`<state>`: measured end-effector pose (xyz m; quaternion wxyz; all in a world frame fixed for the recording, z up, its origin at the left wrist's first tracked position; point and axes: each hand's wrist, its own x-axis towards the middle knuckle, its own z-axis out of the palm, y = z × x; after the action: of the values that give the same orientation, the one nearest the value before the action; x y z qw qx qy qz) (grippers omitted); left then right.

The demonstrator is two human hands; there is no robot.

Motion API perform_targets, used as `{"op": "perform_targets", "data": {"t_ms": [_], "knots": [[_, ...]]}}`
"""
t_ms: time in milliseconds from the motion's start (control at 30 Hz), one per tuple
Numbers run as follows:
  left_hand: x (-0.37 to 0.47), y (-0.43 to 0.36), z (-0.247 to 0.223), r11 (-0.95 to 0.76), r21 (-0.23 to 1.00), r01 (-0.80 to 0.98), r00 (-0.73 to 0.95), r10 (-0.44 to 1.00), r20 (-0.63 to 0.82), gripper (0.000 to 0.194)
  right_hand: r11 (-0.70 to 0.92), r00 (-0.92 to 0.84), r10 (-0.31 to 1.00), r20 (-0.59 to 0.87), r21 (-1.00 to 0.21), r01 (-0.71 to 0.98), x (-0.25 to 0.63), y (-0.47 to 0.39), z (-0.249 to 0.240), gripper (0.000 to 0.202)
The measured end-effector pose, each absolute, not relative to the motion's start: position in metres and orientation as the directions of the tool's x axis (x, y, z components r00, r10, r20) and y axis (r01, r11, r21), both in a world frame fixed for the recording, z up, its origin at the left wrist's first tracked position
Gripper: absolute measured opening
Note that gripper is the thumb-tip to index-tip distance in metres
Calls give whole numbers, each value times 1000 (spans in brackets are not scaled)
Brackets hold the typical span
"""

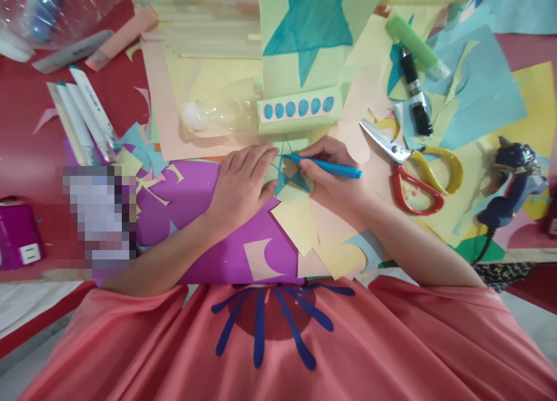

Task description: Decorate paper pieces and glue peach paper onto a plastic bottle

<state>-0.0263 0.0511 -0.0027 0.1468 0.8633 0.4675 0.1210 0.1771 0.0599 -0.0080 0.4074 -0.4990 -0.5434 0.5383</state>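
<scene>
In my right hand (333,166) is a blue marker (335,168), its tip on a small pale green sheet (300,143). A star (293,180) is drawn there in blue-green, its lower part coloured in and its top only outlined. My left hand (246,183) lies flat with fingers stretched out, holding down the sheet's left side. Just beyond the sheet lies a clear plastic bottle (221,112) wrapped in green paper, with a strip of blue ovals (299,107) on it.
Scissors (402,157) with red and yellow handles lie open at right, near a glue gun (509,186) with a cord. Several markers (85,119) and a blurred-out phone (102,215) are at left. Purple paper (195,238) and paper scraps spread underneath. A large star sheet (311,24) lies behind.
</scene>
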Motion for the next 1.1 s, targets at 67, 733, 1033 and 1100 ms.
{"op": "perform_targets", "data": {"t_ms": [67, 733, 1033, 1100], "knots": [[-26, 51, -2, -515, 379, 769, 533, 844, 63, 42, -78, -162, 982, -95, -991, 108, 177, 60, -10, 25], [-27, 51, -3, -533, 370, 761, 551, 832, 67, 42, 31, -303, 952, -33, -978, 205, 182, 55, -4, 24], [-26, 51, 0, -519, 369, 771, 538, 841, 59, 41, 42, -187, 982, 24, -995, 95, 180, 58, -11, 18], [-26, 51, 0, -521, 365, 771, 539, 840, 61, 41, 36, -149, 989, 22, -995, 93, 179, 58, -12, 18]]}}
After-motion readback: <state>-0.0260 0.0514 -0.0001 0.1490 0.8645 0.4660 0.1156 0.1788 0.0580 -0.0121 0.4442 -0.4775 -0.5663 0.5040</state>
